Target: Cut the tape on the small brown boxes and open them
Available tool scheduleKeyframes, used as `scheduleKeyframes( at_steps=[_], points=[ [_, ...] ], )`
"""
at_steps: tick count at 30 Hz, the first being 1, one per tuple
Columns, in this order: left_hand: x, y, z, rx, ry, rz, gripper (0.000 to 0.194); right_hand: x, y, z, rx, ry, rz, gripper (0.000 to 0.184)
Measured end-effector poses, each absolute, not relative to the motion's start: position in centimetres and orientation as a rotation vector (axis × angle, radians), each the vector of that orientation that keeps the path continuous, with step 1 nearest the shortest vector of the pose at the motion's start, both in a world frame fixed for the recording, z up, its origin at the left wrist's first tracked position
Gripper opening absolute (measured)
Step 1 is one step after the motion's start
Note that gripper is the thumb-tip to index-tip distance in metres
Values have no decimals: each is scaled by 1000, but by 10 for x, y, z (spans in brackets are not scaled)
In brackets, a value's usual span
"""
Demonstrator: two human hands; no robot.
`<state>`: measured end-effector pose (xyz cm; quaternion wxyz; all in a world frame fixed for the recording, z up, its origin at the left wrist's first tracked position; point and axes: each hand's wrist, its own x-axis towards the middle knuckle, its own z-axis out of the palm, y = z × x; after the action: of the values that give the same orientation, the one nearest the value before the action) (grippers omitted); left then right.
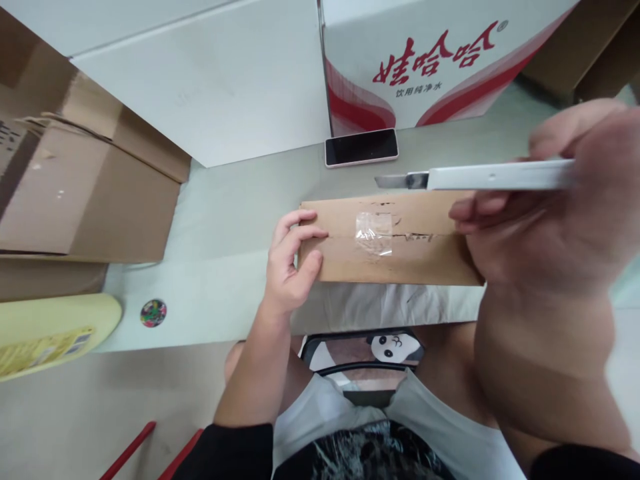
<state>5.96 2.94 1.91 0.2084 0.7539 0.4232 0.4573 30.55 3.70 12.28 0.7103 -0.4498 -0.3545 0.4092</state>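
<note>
A small brown cardboard box (340, 263) lies in front of me, with a patch of clear tape (374, 233) across its middle seam. My left hand (294, 257) grips the box's left end, fingers on top and thumb along the near side. Raised above the right end, my right hand (545, 200) is closed around a white utility knife (475, 177). The knife's blade is out and points left, above the far edge of the box. Part of the handle is hidden in my right hand, which is a little blurred.
A phone (361, 148) lies beyond the box, against a white carton with red lettering (425, 67). Plain white boxes (210, 80) stand behind. Brown cartons (115, 193), a yellow bottle (55, 333) and a round sticker (153, 313) are on the left of the table (225, 280).
</note>
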Motion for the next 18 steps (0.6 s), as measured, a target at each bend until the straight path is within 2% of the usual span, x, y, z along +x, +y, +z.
scheduleKeyframes(
  at_steps=[4,6,8,12,18],
  points=[
    [59,31,13,2066,1188,1285,35,315,40,120,-1076,-833,1244,50],
    [59,32,11,2040,1164,1308,34,317,40,115,-1056,-921,1294,53],
    [59,33,9,2025,1146,1324,32,317,38,112,-1049,-1031,1293,47],
    [60,33,9,2031,1133,1335,31,312,29,117,-1085,-1193,1195,10],
    [60,33,9,2033,1193,1306,37,314,25,123,-1083,-1147,1245,14]
  ],
)
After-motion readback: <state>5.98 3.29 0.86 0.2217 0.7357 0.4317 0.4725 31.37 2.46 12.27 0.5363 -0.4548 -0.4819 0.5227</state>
